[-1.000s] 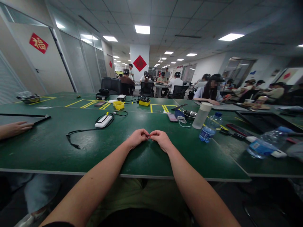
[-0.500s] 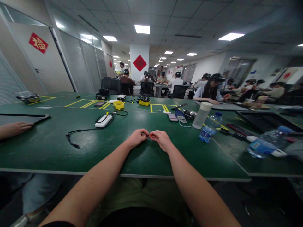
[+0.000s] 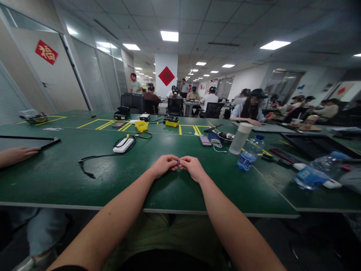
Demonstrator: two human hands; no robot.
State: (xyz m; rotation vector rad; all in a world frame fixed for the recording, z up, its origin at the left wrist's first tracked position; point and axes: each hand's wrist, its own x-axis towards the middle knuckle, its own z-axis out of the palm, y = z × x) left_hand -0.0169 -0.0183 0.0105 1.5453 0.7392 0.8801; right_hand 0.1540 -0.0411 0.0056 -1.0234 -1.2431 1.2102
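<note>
My left hand (image 3: 165, 165) and my right hand (image 3: 191, 167) meet just above the green table (image 3: 124, 192), fingertips nearly touching. Each is closed in a pinch, thumb against the fingers. Whatever sits between the fingertips is too small and too covered to name. Beyond my left hand lies a white power bank (image 3: 123, 145) with a black cable (image 3: 98, 155) trailing toward me. To the right of my right hand stand a blue-capped water bottle (image 3: 250, 152) and a frosted tumbler (image 3: 240, 138).
A person's hand (image 3: 19, 154) rests on a tray at the left edge. Farther back are yellow boxes (image 3: 141, 125), a metal bowl (image 3: 226, 136) and yellow tape lines. A second bottle (image 3: 318, 171) lies on its side at the right. Several people sit at other tables.
The small orange and dark bit that showed between my fingertips is now hidden, and my fingers have curled in slightly. In the background, standing people have shifted.
</note>
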